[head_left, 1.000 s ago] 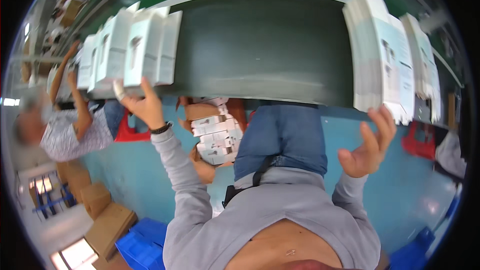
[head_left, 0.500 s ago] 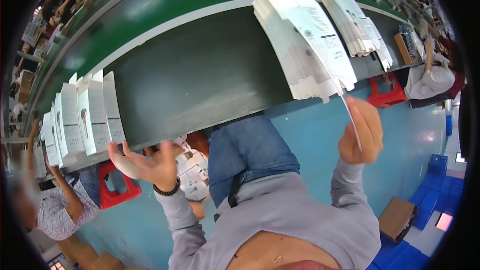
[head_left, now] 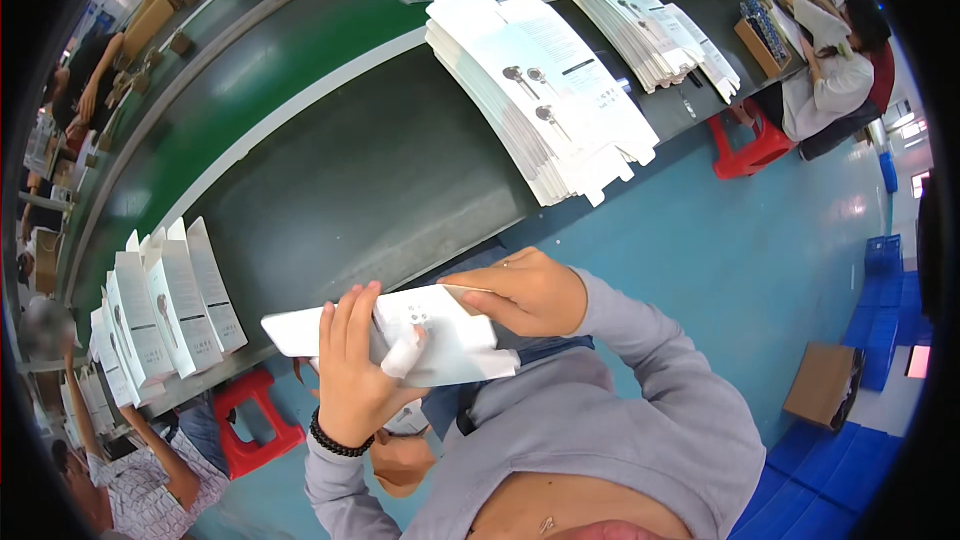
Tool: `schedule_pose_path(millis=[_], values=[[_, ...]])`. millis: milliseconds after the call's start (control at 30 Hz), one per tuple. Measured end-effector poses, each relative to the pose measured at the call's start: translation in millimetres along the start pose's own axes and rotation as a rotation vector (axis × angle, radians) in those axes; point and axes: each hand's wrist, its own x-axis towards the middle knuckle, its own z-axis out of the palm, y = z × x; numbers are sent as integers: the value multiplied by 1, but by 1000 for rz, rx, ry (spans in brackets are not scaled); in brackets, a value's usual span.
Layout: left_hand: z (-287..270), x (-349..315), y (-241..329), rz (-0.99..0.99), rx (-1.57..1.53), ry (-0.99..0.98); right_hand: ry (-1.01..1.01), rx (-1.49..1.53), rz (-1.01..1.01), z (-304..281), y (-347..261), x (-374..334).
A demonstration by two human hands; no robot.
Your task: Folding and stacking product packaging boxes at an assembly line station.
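Over the near edge of the workbench, my two hands grip a white printed carton (head_left: 455, 365), partly opened from flat. My left hand (head_left: 355, 375) wraps its left part, fingers on the upper side and the thumb, with a white covering, across its face. At the other end, the fingers of my right hand (head_left: 535, 292) close on the carton's upper right edge. A tall stack of flat cartons (head_left: 560, 90) with earphone pictures lies beyond, to the right. Several opened cartons (head_left: 180, 310) stand in a row on the bench at the left.
A second flat-carton stack (head_left: 640, 25) lies farther right, near a brown box of small items (head_left: 765, 40). A green conveyor (head_left: 310, 50) runs behind the dark bench (head_left: 380, 140). Red stools (head_left: 255, 425) and seated people flank me; blue crates (head_left: 860, 460) stand at right.
My right hand has brought the flat carton from beside the stack leftward to my front. My left hand, open and empty before, has closed on it. The view has shifted slightly.
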Motion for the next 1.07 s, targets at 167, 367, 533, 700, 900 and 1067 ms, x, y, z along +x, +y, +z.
schedule_pose_path(millis=[167,367,533,700,900,1067], values=[[16,-23,-18,-95,-282,159,83,149,-139,2,20,-2],[50,2,10,-536,-752,569,279,401,127,74,28,-16],[82,-4,7,-745,-941,544,345,431,352,82,33,-16],[84,-40,-11,-533,-1634,243,376,811,261,78,42,-9],[97,-22,3,-367,-1521,458,353,325,90,83,62,-9],[100,-22,9,-642,-712,502,217,714,-34,73,44,-6]])
